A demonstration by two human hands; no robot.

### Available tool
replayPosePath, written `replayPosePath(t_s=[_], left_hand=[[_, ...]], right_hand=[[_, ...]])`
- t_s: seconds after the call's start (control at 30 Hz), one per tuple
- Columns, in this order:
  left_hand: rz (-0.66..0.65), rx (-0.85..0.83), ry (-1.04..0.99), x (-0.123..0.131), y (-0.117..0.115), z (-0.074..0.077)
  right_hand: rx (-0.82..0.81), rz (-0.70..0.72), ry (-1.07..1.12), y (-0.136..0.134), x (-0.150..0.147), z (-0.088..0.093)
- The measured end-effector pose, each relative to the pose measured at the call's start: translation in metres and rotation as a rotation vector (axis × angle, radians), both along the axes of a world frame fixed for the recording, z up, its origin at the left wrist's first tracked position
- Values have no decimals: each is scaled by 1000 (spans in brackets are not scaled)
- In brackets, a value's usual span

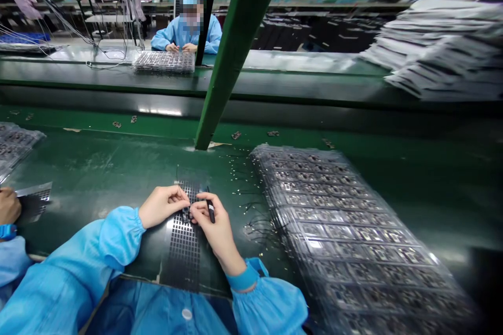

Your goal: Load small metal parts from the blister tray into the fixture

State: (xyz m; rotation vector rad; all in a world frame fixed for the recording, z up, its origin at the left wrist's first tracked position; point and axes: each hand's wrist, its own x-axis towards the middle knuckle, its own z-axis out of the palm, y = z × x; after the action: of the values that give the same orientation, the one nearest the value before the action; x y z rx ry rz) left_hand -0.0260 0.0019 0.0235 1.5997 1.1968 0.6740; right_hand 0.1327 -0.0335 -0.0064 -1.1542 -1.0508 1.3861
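Note:
My left hand [162,206] and my right hand [215,226] meet over the bench, fingertips pinched close together. Between them is a small dark electronic part [186,215], probably a little circuit board, partly covered by my fingers. My left thumb and forefinger grip its edge. A black pen-like tool [211,210] with a white mark is tucked in my right hand, whose thumb and forefinger also pinch at the part. Beneath both hands lies a strip of small black squares [184,251], running toward my body. Thin dark wires with bright tips [251,209] lie to the right.
A tall stack of clear trays [353,235] filled with small boards stands at right. Loose boards [236,135] lie along the back ledge. A green post [231,57] rises ahead. At left are a co-worker's hand [8,206] and more trays [18,146]. Another person [186,31] sits opposite.

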Motion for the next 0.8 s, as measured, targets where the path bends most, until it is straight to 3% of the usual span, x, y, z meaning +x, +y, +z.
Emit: replayPosePath(t_s=[0.37, 0.63, 0.7, 0.8], left_hand=[[-69, 19, 112, 3, -2, 0], [-35, -39, 97, -9, 5, 6], [-79, -34, 136, -10, 5, 6], [-259, -66, 110, -6, -1, 4]], right_hand=[[94, -56, -91, -2, -1, 3], [-82, -200, 16, -10, 27, 1], [-139, -154, -23, -18, 34, -1], [-161, -129, -74, -31, 39, -3]])
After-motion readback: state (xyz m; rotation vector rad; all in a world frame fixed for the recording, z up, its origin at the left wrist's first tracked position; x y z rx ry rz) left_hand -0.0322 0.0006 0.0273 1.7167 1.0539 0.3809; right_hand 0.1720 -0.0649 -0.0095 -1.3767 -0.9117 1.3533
